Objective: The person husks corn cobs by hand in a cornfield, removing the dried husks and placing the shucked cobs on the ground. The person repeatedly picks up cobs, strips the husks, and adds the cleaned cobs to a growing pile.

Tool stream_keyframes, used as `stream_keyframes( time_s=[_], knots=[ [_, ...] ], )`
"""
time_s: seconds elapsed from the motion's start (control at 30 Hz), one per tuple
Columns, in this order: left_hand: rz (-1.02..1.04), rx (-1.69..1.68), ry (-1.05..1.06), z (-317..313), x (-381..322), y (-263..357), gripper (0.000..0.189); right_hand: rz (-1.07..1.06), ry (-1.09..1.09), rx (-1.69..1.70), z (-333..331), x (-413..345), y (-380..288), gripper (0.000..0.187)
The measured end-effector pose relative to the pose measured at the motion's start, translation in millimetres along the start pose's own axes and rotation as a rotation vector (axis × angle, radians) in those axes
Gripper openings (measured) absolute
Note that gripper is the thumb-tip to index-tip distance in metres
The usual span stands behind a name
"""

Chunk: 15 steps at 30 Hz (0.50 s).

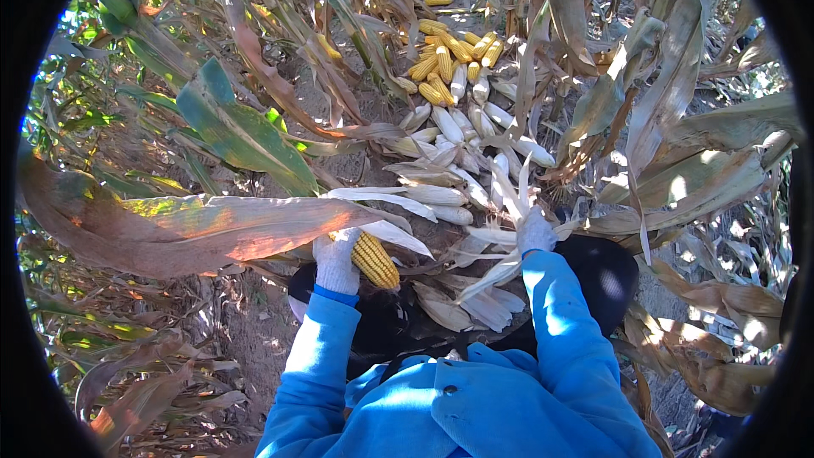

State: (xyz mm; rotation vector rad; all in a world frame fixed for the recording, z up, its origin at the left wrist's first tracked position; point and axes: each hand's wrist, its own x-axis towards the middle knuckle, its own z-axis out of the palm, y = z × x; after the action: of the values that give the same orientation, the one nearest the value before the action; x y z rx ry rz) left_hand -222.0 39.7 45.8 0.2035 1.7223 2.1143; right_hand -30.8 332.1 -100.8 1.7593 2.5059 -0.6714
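My left hand (337, 262), in a pale knit glove, holds a yellow ear of corn (375, 261) whose tip slants down to the right. White husk strips (397, 235) spread above and beside this ear. A long dry leaf partly covers the fingers of that hand. Gloved as well, my right hand (536, 232) is closed around a bunch of pale torn husks (499, 273) near my right knee. Beyond the hands lie several ears in white husks (448, 126), and farther off is a heap of bare yellow ears (445, 63).
Dry cornstalks and leaves (731, 127) crowd the right side. A broad brown leaf (191, 232) reaches in from the left, below a green leaf (248, 133). Loose husks (445, 305) lie on the ground between my knees. One bare ear (437, 1) lies beyond the heap.
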Motion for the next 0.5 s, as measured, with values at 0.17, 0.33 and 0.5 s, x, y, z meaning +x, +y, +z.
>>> stream_keyframes(
  time_s=[0.17, 0.33, 0.5],
  knots=[
    [0.015, -0.107, -0.007, 5, 7, 19, 0.054, -0.356, -0.61, -0.335, 50, -32, -16, 0.072],
    [-0.126, -0.204, -0.012, 30, -10, -21, 0.051, -0.867, -0.763, 0.344, -27, -77, -82, 0.097],
    [-0.004, -0.117, -0.091, 55, -5, -70, 0.046, -0.892, -0.469, 0.54, -38, -127, -85, 0.093]
  ],
)
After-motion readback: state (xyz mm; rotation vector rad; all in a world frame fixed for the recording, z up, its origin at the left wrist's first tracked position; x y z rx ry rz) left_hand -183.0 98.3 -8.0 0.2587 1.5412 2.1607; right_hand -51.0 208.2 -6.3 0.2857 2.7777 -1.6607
